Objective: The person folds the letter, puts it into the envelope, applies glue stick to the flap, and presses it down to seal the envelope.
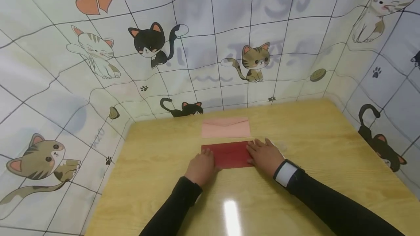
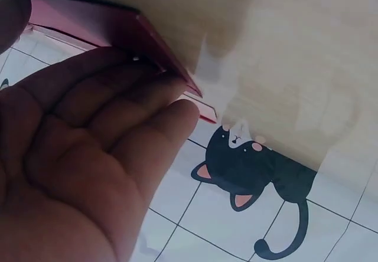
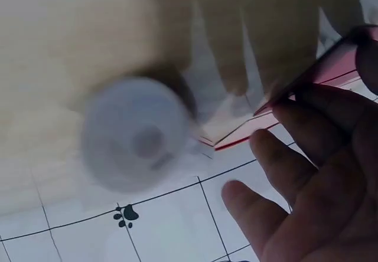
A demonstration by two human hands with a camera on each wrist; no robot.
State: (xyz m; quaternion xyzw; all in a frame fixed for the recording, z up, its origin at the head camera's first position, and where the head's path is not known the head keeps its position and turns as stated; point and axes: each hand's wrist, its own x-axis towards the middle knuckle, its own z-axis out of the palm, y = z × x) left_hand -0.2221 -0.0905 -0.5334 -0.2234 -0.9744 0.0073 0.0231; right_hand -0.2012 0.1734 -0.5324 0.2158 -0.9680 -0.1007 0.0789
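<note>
A red envelope [image 1: 233,154] lies lengthwise in front of me on the wooden table, between my two hands. My left hand [image 1: 201,166] grips its left end; in the left wrist view the thumb is on one side and the fingers [image 2: 136,114] run along the other. At the right end, my right hand [image 1: 266,156] holds the envelope between thumb and forefinger, its other fingers spread. Seen from the wrists, the envelope's edge [image 2: 168,52] tilts up from the tabletop. Just beyond it lies a pink envelope [image 1: 225,128], flat, with its flap line showing.
Beside my right hand stands a white round object [image 3: 136,135], blurred in the right wrist view. The wooden table [image 1: 157,163] meets a cloth backdrop [image 1: 197,46] with printed cats at the back and sides. A bright light reflection shows near the front.
</note>
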